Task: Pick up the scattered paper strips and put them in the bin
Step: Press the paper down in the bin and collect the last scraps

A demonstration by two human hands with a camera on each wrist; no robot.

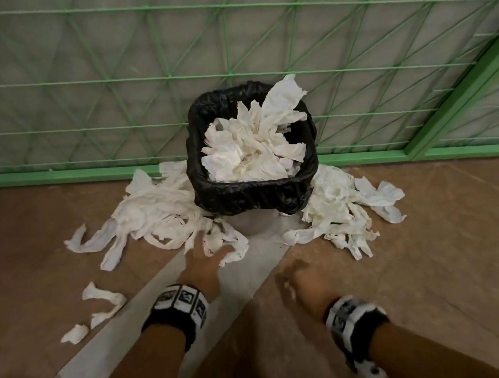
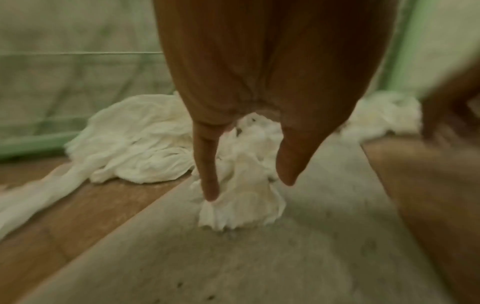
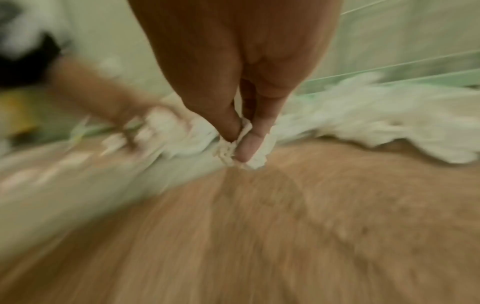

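We see the left hand point(image 1: 202, 263) reaching with spread fingers into the left strip pile point(image 1: 152, 211); the right hand point(image 3: 241, 131) pinches a scrap point(image 3: 228, 152). The bin point(image 1: 254, 189) is heaped (nearly full); piles on the floor point(image 1: 434, 261) remain.

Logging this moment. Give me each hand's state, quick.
Left hand: fingers down on a bunch of strips by the bin; grip not clear.
Right hand: pinching a small wad of paper.
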